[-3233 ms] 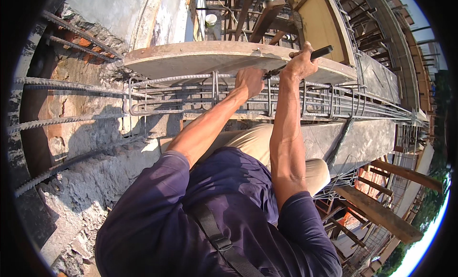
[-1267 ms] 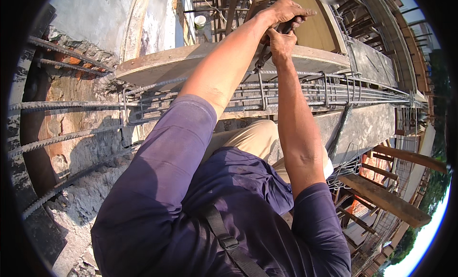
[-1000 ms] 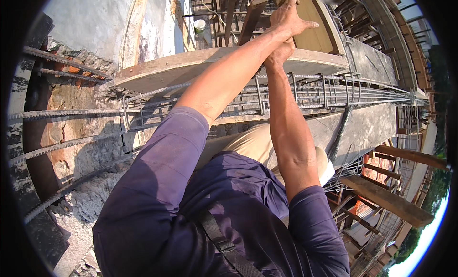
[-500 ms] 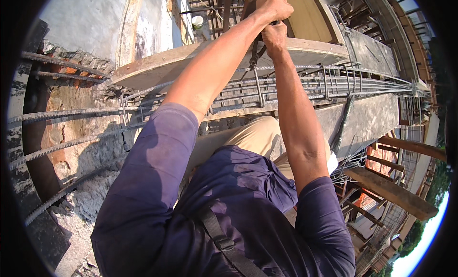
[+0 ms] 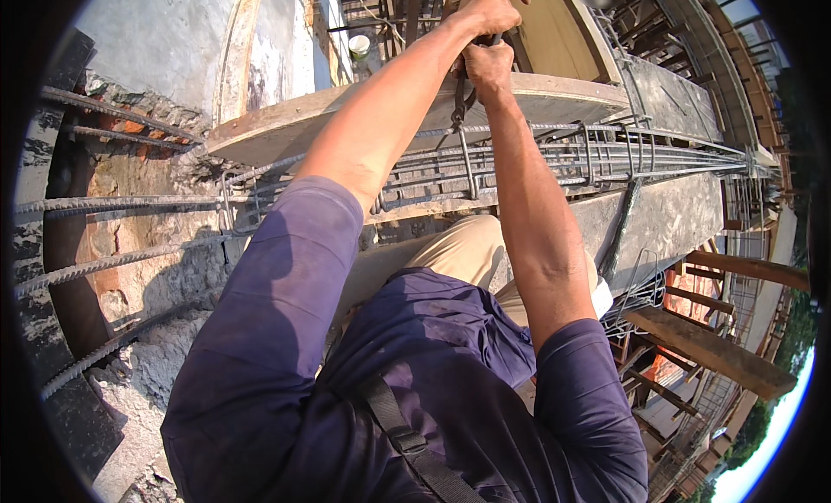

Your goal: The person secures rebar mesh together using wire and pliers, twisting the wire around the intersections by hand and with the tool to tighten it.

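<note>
Both my arms reach out to the top of the view, across a cage of ribbed steel bars (image 5: 519, 167) bound with square stirrups. My left hand (image 5: 493, 9) is closed, with one finger sticking out to the right. Just below it, my right hand (image 5: 489, 68) is wrapped in a fist. A dark metal hand tool (image 5: 460, 105) shows beside my right fist, its lower end close to the top of a stirrup (image 5: 468, 161). Part of its dark grip shows between my hands. My fingers hide much of the tool, and its exact kind is unclear.
A long formwork board (image 5: 286, 122) runs behind the bars; another panel (image 5: 666, 222) lies on the near side. Thick bars (image 5: 121, 204) enter broken masonry at left. Timber beams (image 5: 714, 351) jut out at lower right. A white bucket (image 5: 358, 46) stands beyond the board.
Both hands have shifted slightly left together, and the dark tool has moved left with them. The bars and boards look the same.
</note>
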### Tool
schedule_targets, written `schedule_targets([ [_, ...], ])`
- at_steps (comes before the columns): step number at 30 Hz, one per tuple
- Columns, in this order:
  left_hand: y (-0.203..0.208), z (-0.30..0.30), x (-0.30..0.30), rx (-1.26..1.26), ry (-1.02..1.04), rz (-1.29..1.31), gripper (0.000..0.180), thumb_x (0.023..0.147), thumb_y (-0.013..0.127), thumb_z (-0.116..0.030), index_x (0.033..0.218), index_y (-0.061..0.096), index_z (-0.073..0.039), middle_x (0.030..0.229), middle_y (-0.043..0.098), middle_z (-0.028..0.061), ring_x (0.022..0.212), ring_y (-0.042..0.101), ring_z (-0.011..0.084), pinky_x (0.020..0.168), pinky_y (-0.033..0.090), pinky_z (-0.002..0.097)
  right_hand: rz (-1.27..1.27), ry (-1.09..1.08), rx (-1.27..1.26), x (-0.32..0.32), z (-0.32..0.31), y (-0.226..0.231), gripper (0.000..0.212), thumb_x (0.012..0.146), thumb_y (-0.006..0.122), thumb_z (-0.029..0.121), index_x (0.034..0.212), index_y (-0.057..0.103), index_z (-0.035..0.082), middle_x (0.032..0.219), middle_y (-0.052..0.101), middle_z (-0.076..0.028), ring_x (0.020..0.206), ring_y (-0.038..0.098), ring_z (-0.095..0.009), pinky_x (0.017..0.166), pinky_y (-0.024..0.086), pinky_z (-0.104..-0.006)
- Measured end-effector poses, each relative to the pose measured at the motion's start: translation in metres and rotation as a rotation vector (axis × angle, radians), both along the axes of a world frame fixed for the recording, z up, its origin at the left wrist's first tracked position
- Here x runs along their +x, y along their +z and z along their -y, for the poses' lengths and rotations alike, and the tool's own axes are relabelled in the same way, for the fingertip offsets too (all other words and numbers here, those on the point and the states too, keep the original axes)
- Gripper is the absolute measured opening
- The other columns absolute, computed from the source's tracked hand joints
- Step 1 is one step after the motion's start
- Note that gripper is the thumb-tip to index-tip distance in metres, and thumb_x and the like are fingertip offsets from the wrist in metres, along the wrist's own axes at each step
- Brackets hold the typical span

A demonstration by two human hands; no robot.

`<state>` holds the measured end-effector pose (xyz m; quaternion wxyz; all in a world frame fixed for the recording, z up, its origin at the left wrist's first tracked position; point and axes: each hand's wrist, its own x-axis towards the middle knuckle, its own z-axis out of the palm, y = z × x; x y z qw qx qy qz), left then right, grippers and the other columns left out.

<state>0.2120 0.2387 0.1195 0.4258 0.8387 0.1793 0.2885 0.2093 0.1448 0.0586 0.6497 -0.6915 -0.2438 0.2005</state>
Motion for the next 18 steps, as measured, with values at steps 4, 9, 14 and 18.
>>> schedule_targets([
  [4,0.007,0.013,-0.006,-0.025,0.006,0.028,0.036,0.068,0.078,-0.014,0.103,0.071,-0.017,0.085,0.071,0.0076,0.08,0.068,0.0201,0.072,0.055,0.035,0.093,-0.079,0.045,0.002,0.001,-0.01,0.016,0.078,0.075,0.008,0.072,0.065,-0.003,0.065,0.066,-0.009,0.057,0.061,-0.013,0.052,0.049,-0.0307],
  [9,-0.024,0.032,-0.046,0.388,0.309,0.523,0.039,0.083,0.076,-0.025,0.117,0.065,-0.008,0.095,0.069,0.0084,0.09,0.067,0.0251,0.086,0.053,0.0415,0.247,-0.166,0.112,-0.006,0.001,-0.015,0.023,0.075,0.08,0.019,0.074,0.07,-0.002,0.064,0.068,-0.01,0.058,0.065,-0.016,0.056,0.053,-0.0357],
  [14,-0.092,0.099,-0.18,-0.081,0.367,-0.061,0.025,0.082,0.065,-0.008,0.106,0.07,-0.004,0.099,0.071,0.0122,0.092,0.068,0.0241,0.084,0.053,0.0367,0.169,-0.181,0.024,-0.003,0.002,-0.018,0.017,0.077,0.077,0.008,0.073,0.066,-0.004,0.06,0.064,-0.007,0.047,0.058,-0.012,0.046,0.047,-0.0273],
  [18,-0.137,0.1,-0.194,0.346,0.166,-0.403,0.031,0.082,0.068,-0.02,0.109,0.07,-0.006,0.111,0.071,0.0163,0.1,0.069,0.0329,0.087,0.053,0.0457,0.134,-0.153,0.071,-0.005,0.001,-0.016,0.017,0.077,0.077,0.008,0.072,0.064,-0.003,0.055,0.061,-0.007,0.042,0.057,-0.014,0.042,0.046,-0.0285],
])
